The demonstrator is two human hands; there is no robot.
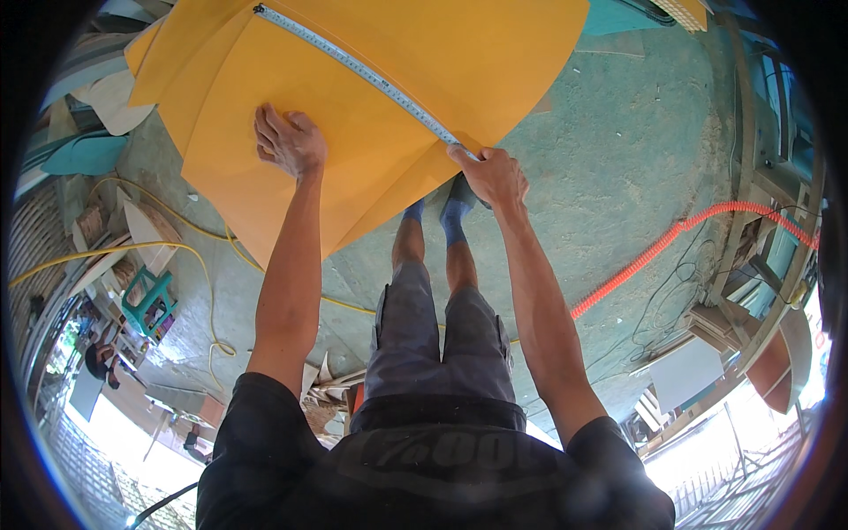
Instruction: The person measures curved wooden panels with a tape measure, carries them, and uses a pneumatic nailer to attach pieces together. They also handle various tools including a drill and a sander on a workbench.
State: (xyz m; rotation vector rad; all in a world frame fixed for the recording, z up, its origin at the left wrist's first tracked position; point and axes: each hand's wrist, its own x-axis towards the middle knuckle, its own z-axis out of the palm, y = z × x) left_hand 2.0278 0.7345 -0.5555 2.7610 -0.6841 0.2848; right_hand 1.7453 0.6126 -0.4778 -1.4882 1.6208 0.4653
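A steel tape measure (362,72) lies stretched in a straight diagonal line across a large yellow-orange sheet (371,106) of board, running from the sheet's far upper edge down to its near right edge. The sheet fills the upper middle of the view and rests over one or more similar yellow sheets, whose edges show at its left side, all lying above a rough green-grey concrete floor (609,168). The person's right hand (493,175) grasps the near end of the tape with pinched fingers, right at the sheet's near edge. The left hand (288,140) is not holding anything; it presses down on the sheet's surface with fingers bent, well to the left of the tape. Both bare forearms reach up from the lower edge of the view. Between them are the person's dark shorts, bare legs and blue socks (452,216), with the feet partly tucked under the sheet's near edge. A ribbed orange hose (671,238) curves across the floor to the right, and a thin yellow cable (168,247) loops over the floor to the left. A small green stool (148,300) stands at the left among scattered offcuts of wood. Workbenches and machinery line the far right rim.
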